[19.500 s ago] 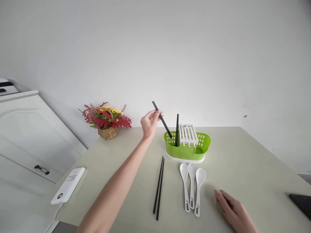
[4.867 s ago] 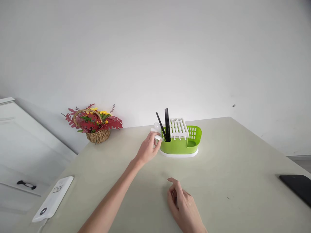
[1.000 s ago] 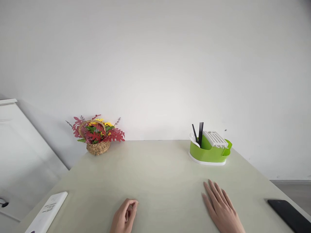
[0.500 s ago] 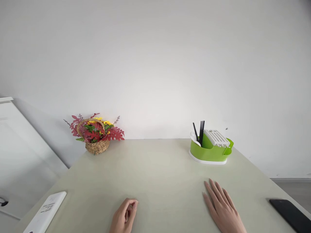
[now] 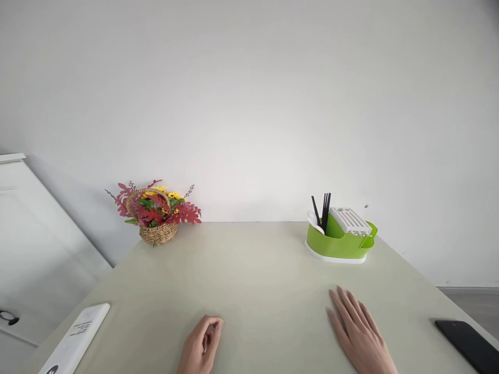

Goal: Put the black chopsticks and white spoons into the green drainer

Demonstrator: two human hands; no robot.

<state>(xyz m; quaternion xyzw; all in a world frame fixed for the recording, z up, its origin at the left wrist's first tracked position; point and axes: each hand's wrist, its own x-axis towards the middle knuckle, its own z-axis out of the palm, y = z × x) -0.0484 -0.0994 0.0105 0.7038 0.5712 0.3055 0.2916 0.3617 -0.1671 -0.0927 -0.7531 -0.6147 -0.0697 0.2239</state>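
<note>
My left hand (image 5: 200,343) rests on the pale green table (image 5: 249,280) near its front edge. Its fingers are curled in with the thumb against them, and I see nothing in it. To the right, my right hand (image 5: 360,332) lies palm down with fingers stretched out, holding nothing. Beyond it stands a green utensil holder (image 5: 335,246) with a white base and a white slotted top (image 5: 351,221). Several black chopsticks (image 5: 326,212) and a white spoon (image 5: 315,222) stick up from its left compartment.
A wicker basket (image 5: 159,234) of red leaves and yellow flowers stands at the back left. A white box-like item (image 5: 76,337) lies at the left edge, a black phone (image 5: 468,343) at the right edge. A white cabinet (image 5: 35,234) flanks the table; a wall rises behind.
The whole view has shifted slightly, so things sit a little further right in the picture. Both hands keep the same pose, and nothing on the table has moved.
</note>
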